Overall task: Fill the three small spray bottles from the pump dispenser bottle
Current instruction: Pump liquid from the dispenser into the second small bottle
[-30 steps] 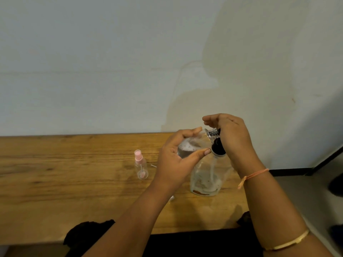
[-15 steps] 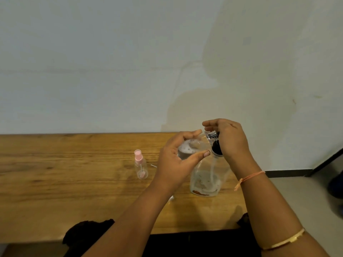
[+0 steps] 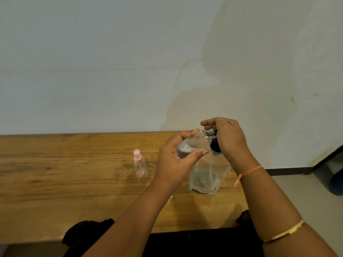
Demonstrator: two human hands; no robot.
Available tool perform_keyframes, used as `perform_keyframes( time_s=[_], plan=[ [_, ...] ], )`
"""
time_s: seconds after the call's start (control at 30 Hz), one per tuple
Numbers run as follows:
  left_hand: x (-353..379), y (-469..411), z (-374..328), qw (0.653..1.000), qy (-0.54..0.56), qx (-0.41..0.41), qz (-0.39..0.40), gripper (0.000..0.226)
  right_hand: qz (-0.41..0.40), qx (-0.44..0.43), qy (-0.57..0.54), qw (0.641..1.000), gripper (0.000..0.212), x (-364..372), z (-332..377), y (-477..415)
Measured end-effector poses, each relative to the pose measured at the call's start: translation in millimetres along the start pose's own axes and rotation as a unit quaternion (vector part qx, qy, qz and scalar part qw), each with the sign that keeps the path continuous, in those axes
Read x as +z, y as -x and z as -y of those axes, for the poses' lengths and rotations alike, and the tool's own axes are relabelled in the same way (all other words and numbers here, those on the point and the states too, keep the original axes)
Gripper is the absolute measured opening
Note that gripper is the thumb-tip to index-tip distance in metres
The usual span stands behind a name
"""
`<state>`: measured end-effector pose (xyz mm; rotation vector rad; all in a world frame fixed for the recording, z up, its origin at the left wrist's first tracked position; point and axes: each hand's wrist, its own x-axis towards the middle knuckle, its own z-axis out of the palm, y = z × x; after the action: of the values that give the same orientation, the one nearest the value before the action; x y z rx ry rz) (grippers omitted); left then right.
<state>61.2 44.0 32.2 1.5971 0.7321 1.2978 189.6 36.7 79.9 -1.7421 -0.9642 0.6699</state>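
My left hand (image 3: pixel 176 162) grips a small clear bottle (image 3: pixel 187 147), tilted with its mouth up against the pump nozzle. The clear pump dispenser bottle (image 3: pixel 206 179) stands on the wooden table (image 3: pixel 55 179), with a little liquid at its bottom and a tube inside. My right hand (image 3: pixel 230 140) is curled over its black and chrome pump head (image 3: pixel 214 145). A small spray bottle with a pink cap (image 3: pixel 139 165) stands upright left of my hands. I see no third small bottle.
The table runs along a pale wall and ends just right of the dispenser, where grey floor shows. A thin small part (image 3: pixel 153 165) lies by the pink-capped bottle, and a small white piece (image 3: pixel 170 197) peeks out under my left forearm. Dark cloth lies at the near edge.
My right hand has sunk slightly on the pump head. My left hand and the small bottle have stayed almost where they were.
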Motion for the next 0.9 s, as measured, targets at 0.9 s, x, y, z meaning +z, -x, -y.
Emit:
perform_keyframes(
  time_s=[0.9],
  plan=[
    [-2.8, -1.2, -8.0, 0.999, -0.008, 0.028, 0.020, 0.039, -0.024, -0.031, -0.019, 0.999, 0.039, -4.5, 9.5, 5.1]
  ],
)
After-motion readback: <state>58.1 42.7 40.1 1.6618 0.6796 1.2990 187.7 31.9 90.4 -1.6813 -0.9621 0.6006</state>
